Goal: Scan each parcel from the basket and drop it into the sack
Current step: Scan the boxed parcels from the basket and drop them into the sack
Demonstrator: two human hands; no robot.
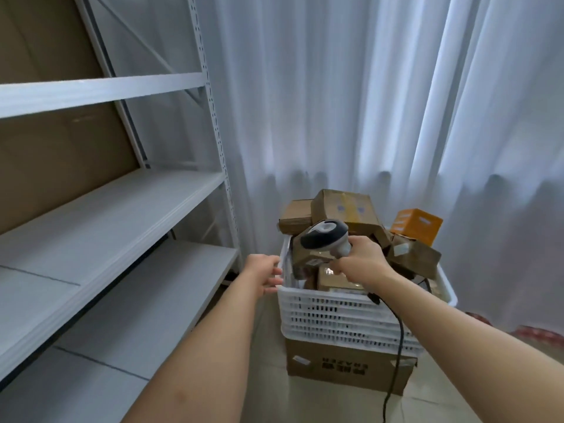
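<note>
Nearest, two bare forearms reach forward from the bottom edge. The right hand [361,257] is curled round the handle of a grey and white handheld barcode scanner [325,238], whose black cable [399,337] trails down across the near face of the basket towards the floor. The scanner's head points left and down over the parcels. The left hand [264,274] rests at the near left corner of the white perforated plastic basket [341,319], its fingers [276,271] loosely bent against the rim; whether they truly grip the rim or only touch it I cannot tell.

The basket sits on a large brown cardboard carton with dark printing [348,366], which stands on the pale tiled floor. Inside, small brown cardboard parcels [345,209] are heaped above the rim, with one orange box [416,224] at the far right.

These parcels look light and stiff, easy to lift one-handed, though the heap seems loose, so pulling a lower one may topple others. Taking a top box across its flat sides, label face upward, looks the safest hold.

To the left stands white metal shelving [103,209]; behind everything hangs a white pleated curtain [351,102].

No sack is clearly in view; a reddish shape at the far right edge is too cut off to identify. The labels are blurred, and the parcels below the scanner and right hand are hidden.
</note>
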